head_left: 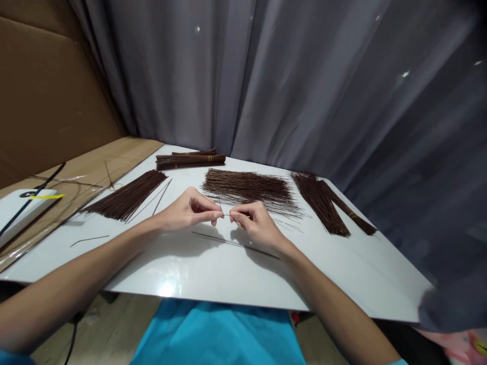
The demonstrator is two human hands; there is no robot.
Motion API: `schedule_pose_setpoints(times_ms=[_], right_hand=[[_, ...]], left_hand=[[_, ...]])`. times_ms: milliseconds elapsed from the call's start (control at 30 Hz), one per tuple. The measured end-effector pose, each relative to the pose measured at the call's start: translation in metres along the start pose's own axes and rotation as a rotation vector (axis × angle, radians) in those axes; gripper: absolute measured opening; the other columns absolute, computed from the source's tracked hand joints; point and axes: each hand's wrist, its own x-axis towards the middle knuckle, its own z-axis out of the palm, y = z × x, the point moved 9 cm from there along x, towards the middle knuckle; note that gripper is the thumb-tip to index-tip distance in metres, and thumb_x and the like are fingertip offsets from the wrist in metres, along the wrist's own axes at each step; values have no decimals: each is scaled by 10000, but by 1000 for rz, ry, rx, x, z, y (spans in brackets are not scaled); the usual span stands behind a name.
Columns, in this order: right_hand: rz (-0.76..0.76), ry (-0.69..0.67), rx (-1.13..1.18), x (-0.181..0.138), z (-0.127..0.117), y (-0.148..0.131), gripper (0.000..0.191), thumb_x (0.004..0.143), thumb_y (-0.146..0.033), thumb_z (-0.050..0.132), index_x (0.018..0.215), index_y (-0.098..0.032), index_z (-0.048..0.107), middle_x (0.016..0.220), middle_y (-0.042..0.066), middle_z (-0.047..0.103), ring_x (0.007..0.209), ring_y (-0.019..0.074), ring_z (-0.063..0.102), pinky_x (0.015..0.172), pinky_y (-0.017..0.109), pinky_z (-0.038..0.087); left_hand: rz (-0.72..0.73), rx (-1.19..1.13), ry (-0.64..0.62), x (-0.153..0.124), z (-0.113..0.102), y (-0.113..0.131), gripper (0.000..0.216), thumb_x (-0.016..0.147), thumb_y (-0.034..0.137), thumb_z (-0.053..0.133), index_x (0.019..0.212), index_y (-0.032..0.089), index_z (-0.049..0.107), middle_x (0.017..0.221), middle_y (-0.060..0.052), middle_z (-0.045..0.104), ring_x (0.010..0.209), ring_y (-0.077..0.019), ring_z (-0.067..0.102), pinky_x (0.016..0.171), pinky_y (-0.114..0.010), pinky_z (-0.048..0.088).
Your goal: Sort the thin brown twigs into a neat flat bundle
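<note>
My left hand [188, 210] and my right hand [255, 223] meet over the middle of the white table [190, 274], fingertips pinched together on one thin dark stick [225, 215] held between them. Just beyond the hands lies a loose pile of dark brown sticks [251, 190]. A couple of long single sticks [232, 243] lie on the table under my right wrist.
A fanned bunch of sticks [127, 197] lies at the left, tied bundles [190, 159] at the back, and crossed bundles [327, 203] at the right. A bent stick [88, 239] lies near the left edge. A white device with a cable [23, 205] sits on cardboard. Grey curtain behind.
</note>
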Motion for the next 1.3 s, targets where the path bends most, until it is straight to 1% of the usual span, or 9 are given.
schedule_pose_setpoints(times_ms=[200,400,567,733,900,1033,1100,1167,1300], right_hand=[[9,-22,12,-1,4,-1,295,1037,-267,580,789,-161,700,644,-35,516,622,124,431,610,262,319],[-1,-11,62,-3,4,-8,303,1042,-301,585,799,-163,702,629,-37,499,606,120,410,590,259,305],[-6,0,46,-4,3,-9,300,1043,-304,587,802,-167,701,636,-36,509,605,121,416,585,258,304],[5,31,2,-4,1,-7,299,1048,-319,586,831,-168,726,649,-34,542,602,120,433,591,258,321],[9,115,-53,-4,-2,-2,278,1063,-336,600,888,-176,746,723,-14,635,646,132,507,620,262,366],[-148,193,-255,-9,-3,-13,209,1090,-269,579,987,-190,743,899,32,735,775,167,619,729,283,430],[-238,191,-392,-13,2,-20,218,1108,-224,530,1031,-190,731,935,53,733,806,183,630,757,296,433],[-293,173,-531,-17,8,-23,235,1115,-189,491,1044,-186,715,889,55,701,776,189,602,729,303,411],[-353,150,-793,-21,15,-24,214,1053,-76,503,1038,-176,693,844,45,659,749,192,552,693,315,355]], left_hand=[[-65,-104,46,2,-2,-9,364,984,437,743,841,115,832,664,-32,599,574,-88,346,520,-258,216],[-98,-215,171,4,-5,-17,376,955,456,780,799,115,804,553,20,466,538,-76,311,511,-249,209],[-140,-348,188,6,2,-27,364,942,456,789,797,122,809,521,39,390,513,-68,243,497,-255,158],[-190,-373,208,6,2,-31,368,913,461,814,783,118,808,518,38,381,513,-67,234,499,-257,146],[-291,-383,220,5,0,-32,359,889,460,835,798,114,802,558,8,490,497,-63,297,470,-247,164],[-288,-420,254,4,-1,-32,353,893,474,835,850,126,798,651,-24,603,492,-56,340,439,-227,202],[-275,-409,264,4,0,-34,365,889,488,840,872,126,801,671,-32,628,484,-51,348,427,-220,214],[-261,-375,279,4,0,-36,374,879,495,852,903,124,807,716,-47,665,475,-47,361,416,-215,229],[-251,-292,285,5,2,-39,387,913,496,819,1026,126,821,838,-77,726,464,-42,383,404,-208,251]])
